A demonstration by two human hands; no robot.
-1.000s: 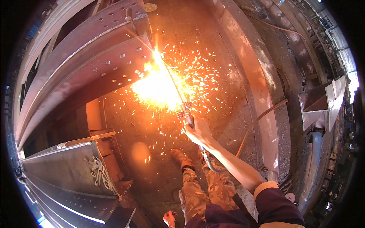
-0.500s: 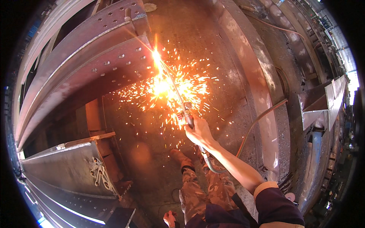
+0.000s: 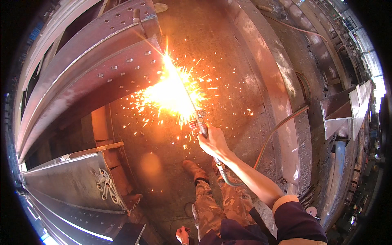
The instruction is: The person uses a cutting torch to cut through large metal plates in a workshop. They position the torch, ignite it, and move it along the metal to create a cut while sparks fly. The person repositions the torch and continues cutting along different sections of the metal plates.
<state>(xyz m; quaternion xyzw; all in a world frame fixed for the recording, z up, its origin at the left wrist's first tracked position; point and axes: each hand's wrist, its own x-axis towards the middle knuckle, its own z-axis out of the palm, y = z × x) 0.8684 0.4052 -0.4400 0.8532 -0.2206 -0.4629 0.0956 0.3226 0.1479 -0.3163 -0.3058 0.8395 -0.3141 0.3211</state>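
The right hand clamps its fingers around a torch, sparks flaring near a beam's edge; left hand's fingers, I can't tell.

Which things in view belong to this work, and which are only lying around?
In the work:
torch in the right hand
torch's hose
drilled beam beside the sparks

Apparently lying about:
blue piece
angular steel piece
small metal pieces

Lit metal torch, slim and diagonal, tip near the end of a reddish, hole-dotted steel beam.
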